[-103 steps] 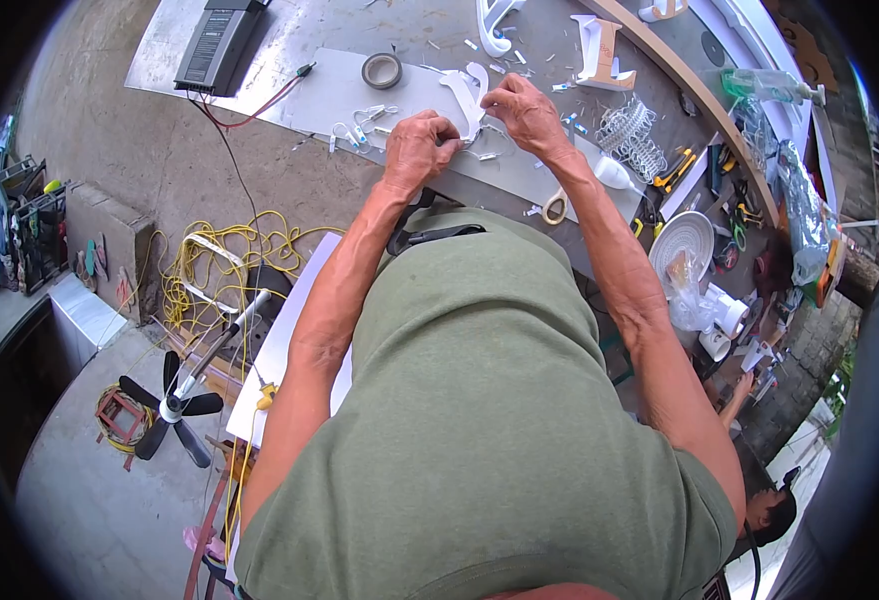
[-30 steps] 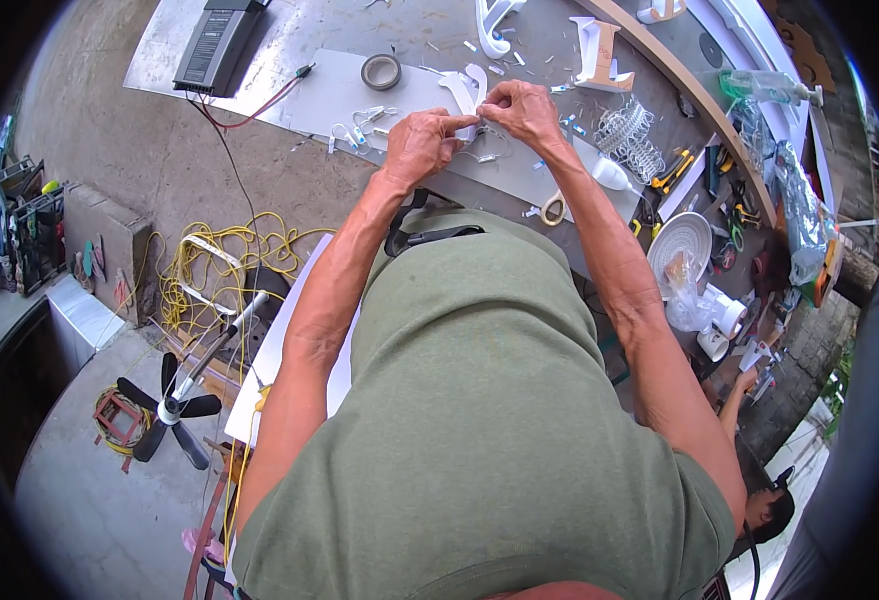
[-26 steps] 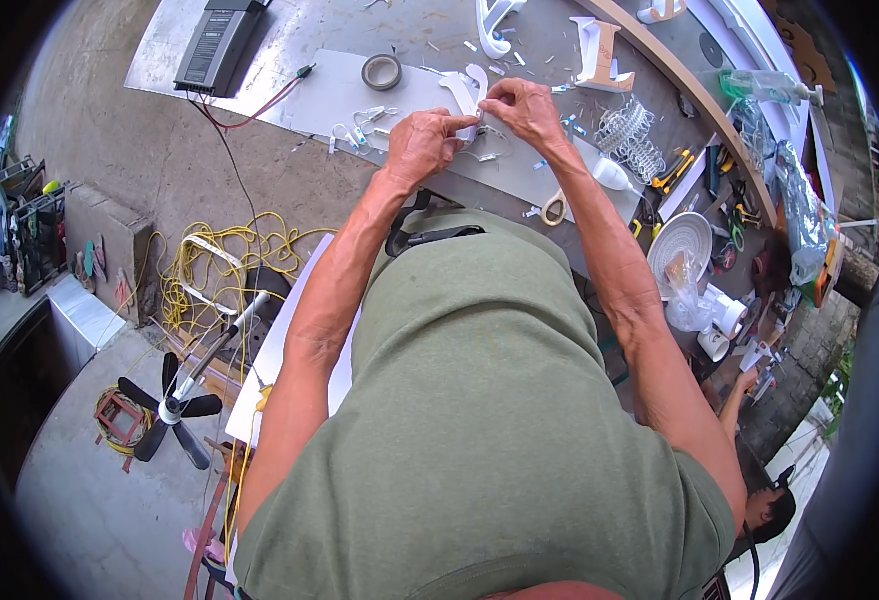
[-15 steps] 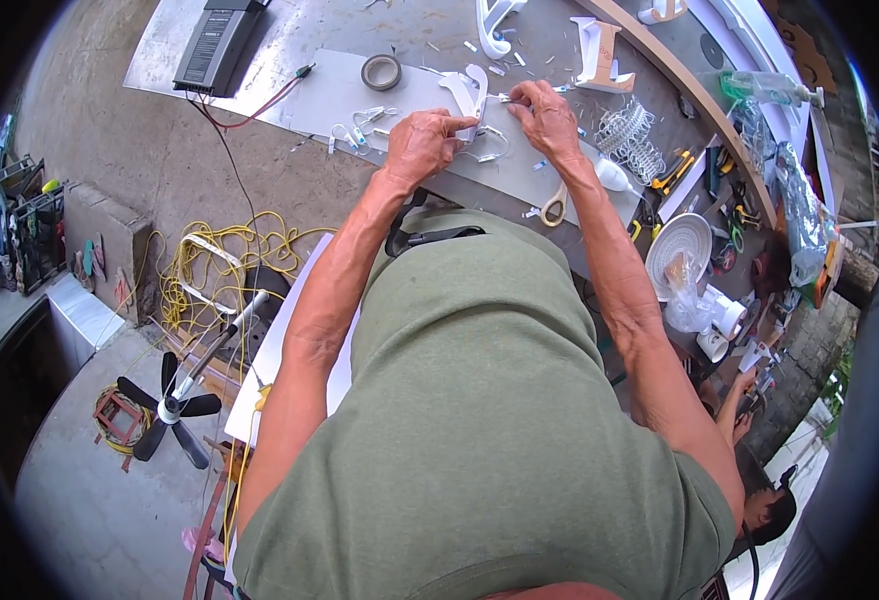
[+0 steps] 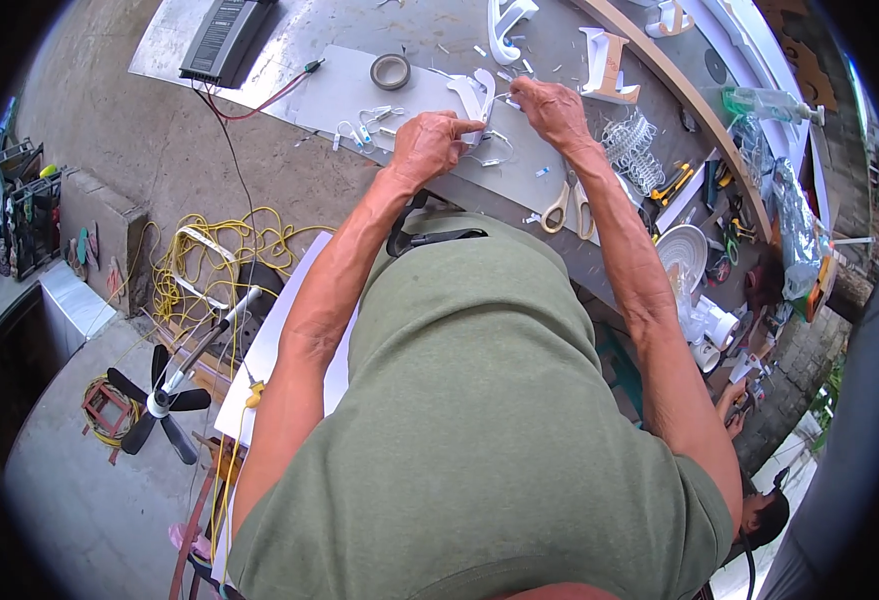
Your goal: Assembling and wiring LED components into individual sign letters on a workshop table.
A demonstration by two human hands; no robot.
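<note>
A small white curved piece (image 5: pixel 483 92), shaped like a hollow letter, sits on a grey board (image 5: pixel 334 85) before me. My left hand (image 5: pixel 427 147) grips its near end, the index finger stretched along it. My right hand (image 5: pixel 551 113) is closed in a pinch just right of the piece, at a thin white wire that leads toward it; the fingertips hide part of the wire. More white wire with small light modules (image 5: pixel 362 128) lies left of my left hand, and a loop of wire (image 5: pixel 497 150) hangs beside the piece.
A tape roll (image 5: pixel 390 71) and a grey power unit (image 5: pixel 227 40) are at the far left. Scissors (image 5: pixel 556 212) and a coiled module string (image 5: pixel 635 150) lie right. Other white letter pieces (image 5: pixel 507 30) stand beyond. Another person's hand (image 5: pixel 731 402) shows at lower right.
My right hand has drawn slightly up and right, its fingers more curled. The scissors by my right forearm show more fully. My left hand keeps its hold on the white piece.
</note>
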